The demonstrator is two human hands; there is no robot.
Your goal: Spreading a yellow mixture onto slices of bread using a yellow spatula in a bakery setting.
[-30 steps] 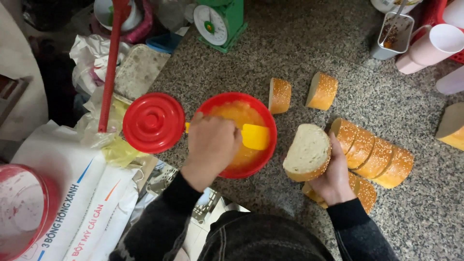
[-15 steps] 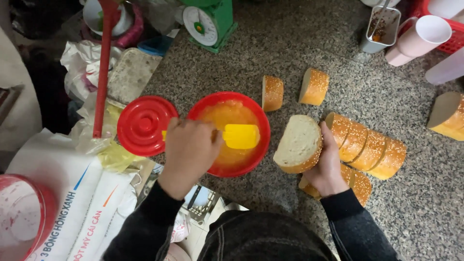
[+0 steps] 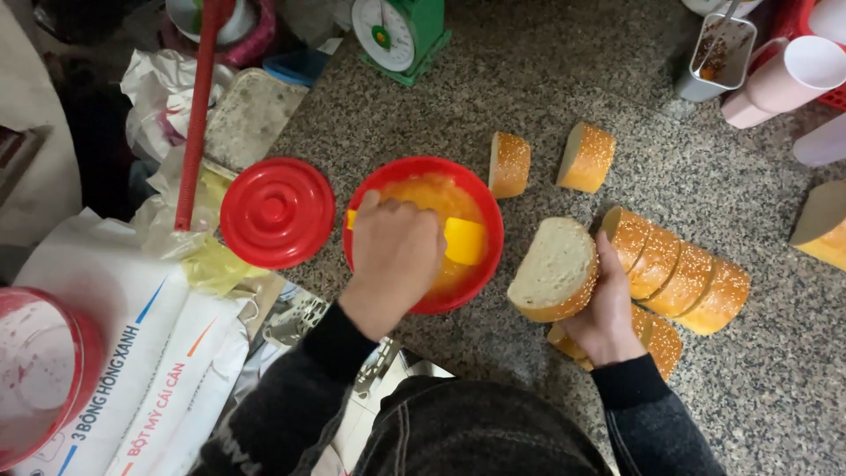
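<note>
My left hand [image 3: 394,251] grips a yellow spatula [image 3: 463,240] whose blade lies in the orange spread inside a round red tub [image 3: 480,198]. The tub's red lid [image 3: 277,212] lies flat just left of it. My right hand [image 3: 608,308] holds a sesame bread slice [image 3: 552,267] on edge, its white cut face turned up, right of the tub. Behind that hand a row of sesame-topped slices [image 3: 679,269] leans together on the speckled stone counter [image 3: 546,97]. More slices [image 3: 656,339] lie partly hidden under my right wrist.
Two separate bread pieces [image 3: 510,164] [image 3: 586,157] stand beyond the tub. A green kitchen scale [image 3: 401,33] is at the back, a metal container [image 3: 718,53] and pink cups [image 3: 780,81] at the back right, another bread chunk [image 3: 820,225] at the right edge. Flour sacks [image 3: 132,353] and a red pole [image 3: 196,115] are left.
The view has shifted slightly. My left hand has moved the spatula a little within the tub; my right hand still holds the slice in about the same place.
</note>
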